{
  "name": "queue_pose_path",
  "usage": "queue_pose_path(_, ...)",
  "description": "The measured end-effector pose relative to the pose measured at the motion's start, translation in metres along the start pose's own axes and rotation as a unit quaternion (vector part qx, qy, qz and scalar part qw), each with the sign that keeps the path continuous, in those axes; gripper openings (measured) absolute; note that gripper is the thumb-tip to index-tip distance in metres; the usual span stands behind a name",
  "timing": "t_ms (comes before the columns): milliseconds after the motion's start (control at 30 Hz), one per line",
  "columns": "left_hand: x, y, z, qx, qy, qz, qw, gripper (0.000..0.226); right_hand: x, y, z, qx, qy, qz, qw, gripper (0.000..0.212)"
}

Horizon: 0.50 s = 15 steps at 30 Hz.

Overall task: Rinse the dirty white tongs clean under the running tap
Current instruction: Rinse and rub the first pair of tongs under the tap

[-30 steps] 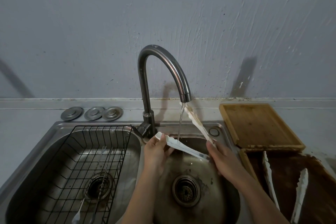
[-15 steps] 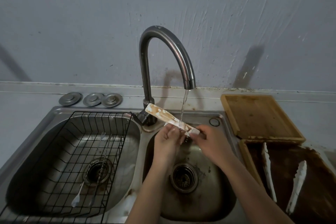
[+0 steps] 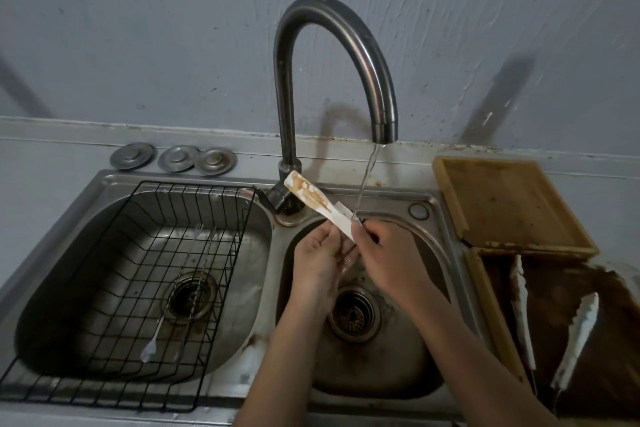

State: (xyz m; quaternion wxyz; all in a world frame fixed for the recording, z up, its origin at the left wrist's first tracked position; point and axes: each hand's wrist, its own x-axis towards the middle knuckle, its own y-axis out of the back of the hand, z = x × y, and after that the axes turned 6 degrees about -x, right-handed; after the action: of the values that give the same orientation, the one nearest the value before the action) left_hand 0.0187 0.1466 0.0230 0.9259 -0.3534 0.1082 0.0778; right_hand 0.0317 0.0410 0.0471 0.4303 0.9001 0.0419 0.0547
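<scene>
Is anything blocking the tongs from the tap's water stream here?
Nothing visible does. Both hands, left hand and right hand, hold the white tongs over the right basin, and the water stream lands on them near the right hand.

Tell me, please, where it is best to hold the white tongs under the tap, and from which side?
Probably keep the grip low on the tongs, at the near, cleaner end where both hands, left and right, meet them, coming from below. The brown-stained tip points up and away to the left, so this leaves the dirty part free for the water.
</scene>
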Motion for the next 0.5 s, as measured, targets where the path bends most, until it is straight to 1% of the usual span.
queue_pose_path(133, 0.000, 0.000, 0.000, -0.002, 0.031, -0.001, 1.000, 0.039, 0.000, 0.002, 0.001, -0.067, 0.015, 0.041, 0.997, 0.043)
queue_pose_path(200, -0.001, 0.000, -0.001, -0.006, 0.042, 0.000, 0.999, 0.040, 0.000, 0.005, 0.004, -0.088, 0.019, 0.047, 0.995, 0.044)
queue_pose_path(267, -0.002, -0.002, -0.003, -0.012, 0.051, 0.020, 0.998, 0.038, -0.001, 0.010, 0.005, -0.111, 0.013, 0.042, 0.993, 0.046)
queue_pose_path(367, -0.002, -0.003, -0.008, -0.057, 0.064, 0.057, 0.995, 0.033, -0.006, 0.014, 0.004, -0.157, 0.020, 0.048, 0.986, 0.050)
queue_pose_path(433, -0.004, -0.006, -0.010, -0.074, 0.072, 0.055, 0.993, 0.025, -0.011, 0.017, 0.005, -0.181, 0.028, 0.056, 0.981, 0.050)
queue_pose_path(500, -0.007, -0.008, -0.012, -0.037, 0.065, 0.034, 0.997, 0.012, -0.015, 0.018, 0.007, -0.188, 0.033, 0.052, 0.980, 0.049)
